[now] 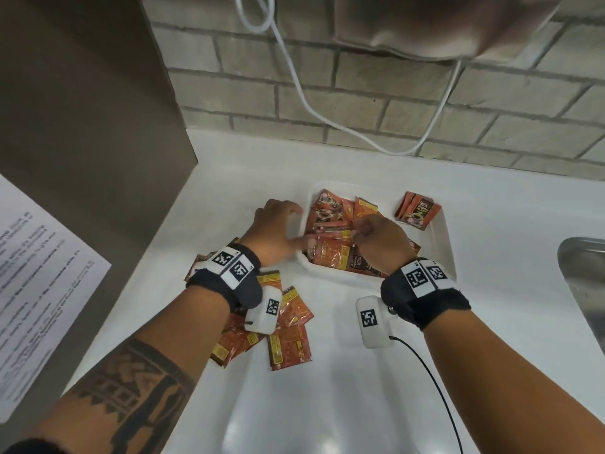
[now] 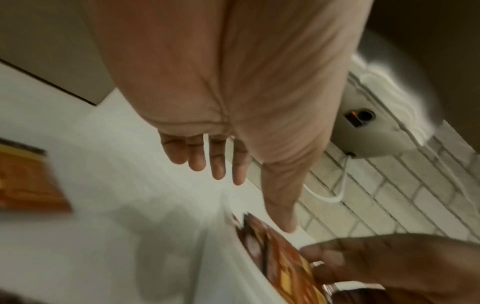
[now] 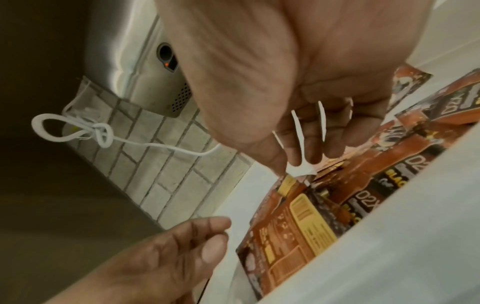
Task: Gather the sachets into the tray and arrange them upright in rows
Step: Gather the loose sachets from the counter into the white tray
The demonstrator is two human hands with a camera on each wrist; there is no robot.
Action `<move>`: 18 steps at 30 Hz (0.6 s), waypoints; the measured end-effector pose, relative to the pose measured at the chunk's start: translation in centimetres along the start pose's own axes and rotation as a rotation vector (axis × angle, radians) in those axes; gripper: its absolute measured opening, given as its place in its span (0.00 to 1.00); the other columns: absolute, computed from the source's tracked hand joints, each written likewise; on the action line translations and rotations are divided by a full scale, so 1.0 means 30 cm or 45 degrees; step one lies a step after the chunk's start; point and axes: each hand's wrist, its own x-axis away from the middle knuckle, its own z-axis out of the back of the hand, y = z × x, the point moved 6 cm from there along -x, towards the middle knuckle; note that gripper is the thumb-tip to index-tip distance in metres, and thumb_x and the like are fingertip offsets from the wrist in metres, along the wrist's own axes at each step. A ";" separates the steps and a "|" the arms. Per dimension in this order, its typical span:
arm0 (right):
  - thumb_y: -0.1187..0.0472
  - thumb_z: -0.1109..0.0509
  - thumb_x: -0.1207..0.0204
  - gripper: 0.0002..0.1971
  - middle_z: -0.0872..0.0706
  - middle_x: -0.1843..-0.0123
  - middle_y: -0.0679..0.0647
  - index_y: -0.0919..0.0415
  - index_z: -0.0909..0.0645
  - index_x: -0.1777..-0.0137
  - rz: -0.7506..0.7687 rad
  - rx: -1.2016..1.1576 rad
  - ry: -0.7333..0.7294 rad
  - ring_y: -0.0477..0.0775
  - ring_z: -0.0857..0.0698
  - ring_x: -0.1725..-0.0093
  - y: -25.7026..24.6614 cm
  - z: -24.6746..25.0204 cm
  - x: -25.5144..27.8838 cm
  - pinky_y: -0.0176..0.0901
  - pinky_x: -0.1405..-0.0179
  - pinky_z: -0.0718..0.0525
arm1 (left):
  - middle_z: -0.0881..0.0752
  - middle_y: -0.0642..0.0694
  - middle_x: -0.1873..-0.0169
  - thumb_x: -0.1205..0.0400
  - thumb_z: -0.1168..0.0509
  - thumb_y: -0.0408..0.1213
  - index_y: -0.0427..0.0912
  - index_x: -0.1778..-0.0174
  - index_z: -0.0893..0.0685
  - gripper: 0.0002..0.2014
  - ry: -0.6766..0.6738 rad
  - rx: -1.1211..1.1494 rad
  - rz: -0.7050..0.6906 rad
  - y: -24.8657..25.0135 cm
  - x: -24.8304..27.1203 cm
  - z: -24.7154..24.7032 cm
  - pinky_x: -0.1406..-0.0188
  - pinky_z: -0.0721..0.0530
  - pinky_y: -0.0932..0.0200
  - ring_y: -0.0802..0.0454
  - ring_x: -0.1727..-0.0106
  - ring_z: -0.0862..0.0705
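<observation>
A white counter (image 1: pixel 327 371) is sitting against a brick wall (image 1: pixel 376 103). The tray (image 1: pixel 442 253) is holding many sachets (image 1: pixel 330 253). More sachets (image 1: pixel 288 329) are lying near its left edge. The left hand (image 1: pixel 276 231) is spread flat, holding nothing. The right hand (image 1: pixel 379 237) is pinching sachets inside. A sink (image 1: pixel 586 290) is sitting at the right.

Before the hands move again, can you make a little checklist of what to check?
1. Tray flat on the counter: ok.
2. Sachets in tray standing in rows: not ok, they lie jumbled.
3. Upright sachets at the tray's far corner: ok.
4. Loose sachets gathered in: not ok, a pile is on the counter.
5. Left hand free: ok, fingers straight.
6. Right hand grip on a sachet: cannot tell.
</observation>
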 end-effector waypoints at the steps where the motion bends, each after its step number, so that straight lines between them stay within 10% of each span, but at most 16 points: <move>1: 0.59 0.35 0.17 0.13 0.14 0.44 0.47 0.54 0.17 0.34 0.048 0.002 0.051 0.48 0.19 0.51 -0.019 0.008 0.006 0.37 0.57 0.27 | 0.28 0.45 0.25 0.21 0.25 0.55 0.51 0.25 0.25 0.30 0.052 -0.010 0.053 -0.048 0.004 0.034 0.26 0.27 0.46 0.42 0.23 0.31; 6: 0.61 0.35 0.16 0.11 0.14 0.50 0.40 0.51 0.13 0.42 0.466 -0.004 -0.059 0.34 0.19 0.57 -0.195 -0.073 0.112 0.19 0.62 0.28 | 0.34 0.39 0.21 0.27 0.23 0.63 0.54 0.16 0.35 0.45 -0.130 -0.344 0.475 -0.305 0.067 0.141 0.24 0.27 0.39 0.35 0.20 0.33; 9: 0.59 0.26 0.21 0.14 0.14 0.42 0.47 0.52 0.15 0.36 0.720 0.158 -0.374 0.42 0.16 0.48 -0.279 -0.206 0.195 0.38 0.48 0.18 | 0.43 0.41 0.15 0.35 0.16 0.62 0.56 0.10 0.48 0.63 -0.358 -0.476 0.351 -0.317 0.107 0.121 0.20 0.31 0.38 0.35 0.16 0.39; 14: 0.46 0.15 0.36 0.51 0.30 0.24 0.55 0.54 0.38 0.17 0.538 0.571 -0.721 0.58 0.24 0.28 -0.286 -0.413 0.222 0.55 0.29 0.22 | 0.46 0.46 0.13 0.39 0.13 0.55 0.59 0.10 0.47 0.65 -0.503 -0.524 0.243 -0.326 0.116 0.108 0.18 0.33 0.35 0.38 0.14 0.42; 18: 0.43 0.14 0.39 0.61 0.39 0.17 0.55 0.57 0.47 0.14 0.456 0.648 -0.668 0.61 0.33 0.21 -0.290 -0.497 0.212 0.58 0.25 0.25 | 0.46 0.49 0.13 0.43 0.12 0.57 0.61 0.10 0.49 0.69 -0.576 -0.539 0.185 -0.346 0.128 0.113 0.19 0.32 0.34 0.40 0.14 0.41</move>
